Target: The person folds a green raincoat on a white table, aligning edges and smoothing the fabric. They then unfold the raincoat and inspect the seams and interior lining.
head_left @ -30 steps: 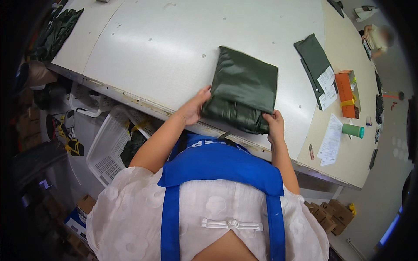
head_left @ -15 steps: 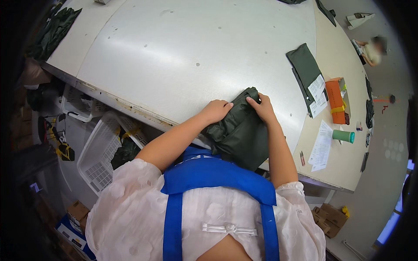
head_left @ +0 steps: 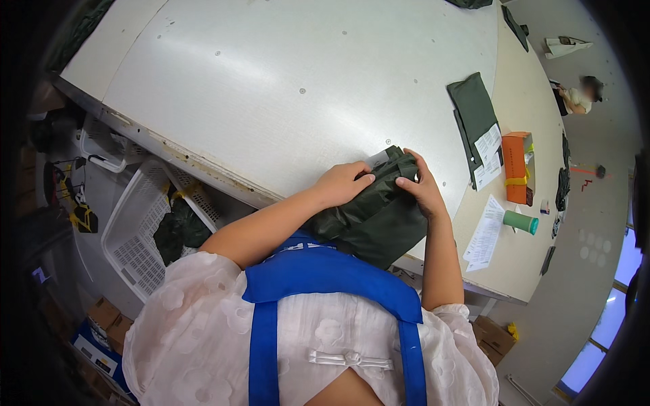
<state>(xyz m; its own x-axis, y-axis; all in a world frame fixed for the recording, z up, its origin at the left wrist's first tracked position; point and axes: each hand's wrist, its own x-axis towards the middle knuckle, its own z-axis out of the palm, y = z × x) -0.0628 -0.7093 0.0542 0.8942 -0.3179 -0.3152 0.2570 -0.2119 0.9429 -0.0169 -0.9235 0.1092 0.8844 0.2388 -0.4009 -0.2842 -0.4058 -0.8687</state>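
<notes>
The upper edge of a dark green bundle [head_left: 382,230] is gripped at two places: by the left hand [head_left: 347,184], its thumb and fingers drawn in on the cloth, and by the right hand [head_left: 425,191], with the thumb laid on the near face and the fingers hooked over the top. How firmly it is pinched cannot be told, since some fingertips are hidden. The bundle is tipped over the near edge of the table [head_left: 271,88], close against the blue apron [head_left: 332,277]. Judging by the creased top, the cloth is being gathered or straightened; an even hold on both sides seems called for next. Farther right, a folded green piece [head_left: 474,101] is topped by papers [head_left: 487,145], with an orange box [head_left: 516,155] placed beside it.
</notes>
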